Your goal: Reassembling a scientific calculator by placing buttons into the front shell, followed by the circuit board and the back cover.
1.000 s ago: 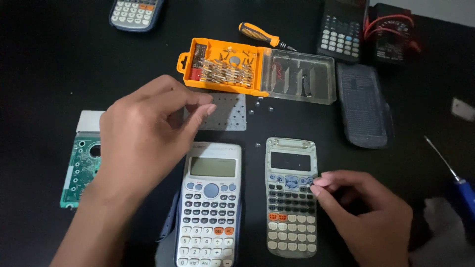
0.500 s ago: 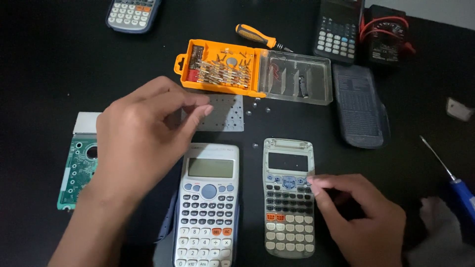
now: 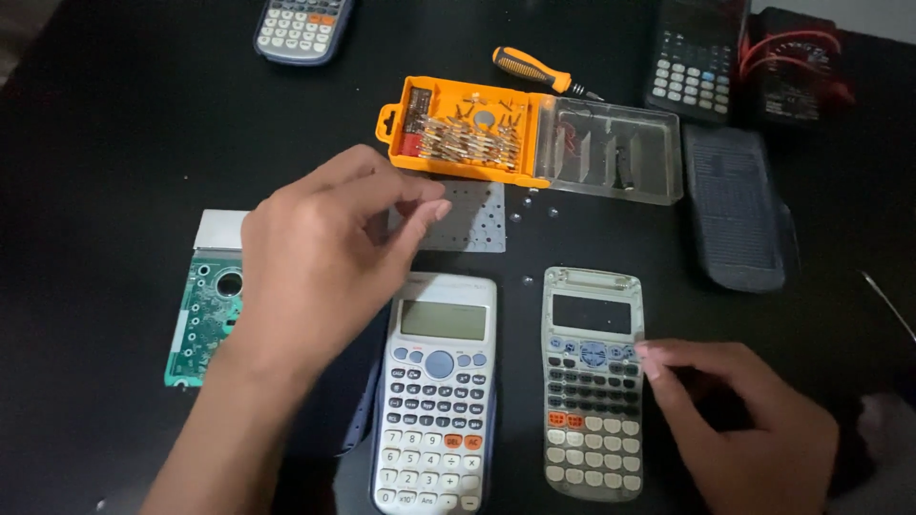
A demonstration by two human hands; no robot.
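At the far left of the black table [image 3: 114, 143] lay a green circuit board [image 3: 198, 329] with a pale panel at its far end, partly covered by the left hand [image 3: 320, 262]. That hand hovered with its fingers curled inward, thumb and forefinger pinched together just over the near left corner of a grey perforated sheet [image 3: 468, 217]; whether they actually gripped anything was hard to tell from this angle. Just near of the hand stood a white scientific calculator [image 3: 437, 391], whole and face up. Far of the sheet sat an open orange bit case [image 3: 468, 129] with a clear lid, an orange-handled screwdriver [image 3: 539, 70] beyond it, and a few tiny clear beads [image 3: 528, 202] scattered close by. Right of the white calculator lay a grey calculator [image 3: 592, 381] with a translucent front, and the right hand [image 3: 739, 429] rested at its right edge, fingers loosely bent, fingertips [image 3: 647, 353] touching the keypad rim. Farther right lay a dark slide cover [image 3: 735, 219].
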